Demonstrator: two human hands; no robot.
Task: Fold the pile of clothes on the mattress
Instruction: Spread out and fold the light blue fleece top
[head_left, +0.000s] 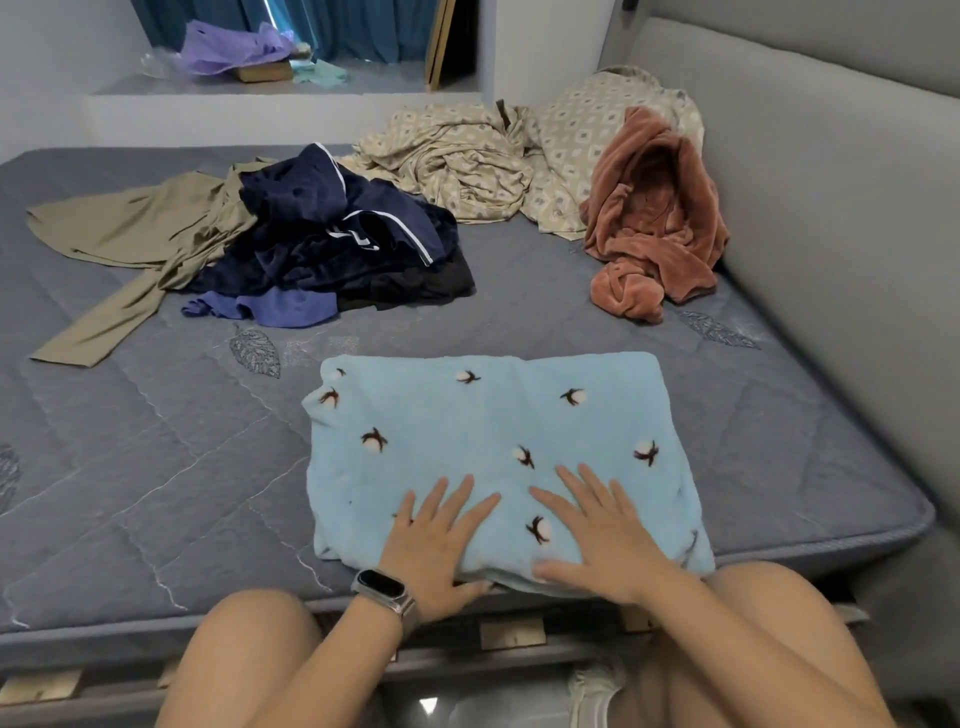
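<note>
- The pile of clothes (332, 244), a heap of dark navy velvet with white piping over blue, black and olive garments, lies unfolded on the grey quilted mattress (130, 467), well beyond the light blue fleece cloth with cotton-flower print (493, 431) that sits at the mattress's near edge.
- The blue cloth lies doubled into a rough rectangle, its near hem hanging slightly over the edge; it appears to be mid-fold, pressed flat so the layers hold.
- The left hand (436, 545), with a silver-banded smartwatch (382, 584) on the wrist, rests palm down on the cloth's near part, fingers spread; no grip on the fabric is evident.
- The right hand (597, 540) lies just beside it, likewise flat and splayed, thumb at the near hem, pinching nothing.
- Judged from this, the hands are smoothing creases before another fold.
- Beyond the cloth and to its right, a crumpled rust-pink plush garment (654, 218) leans near the grey padded headboard (831, 182).
- A rumpled beige diamond-patterned sheet (478, 161) spreads behind the pile, farthest from the cloth.
- An olive long-sleeved garment (119, 234) trails out of the pile to its left.
- Nothing lies between the cloth and the pile; bare mattress separates them.
</note>
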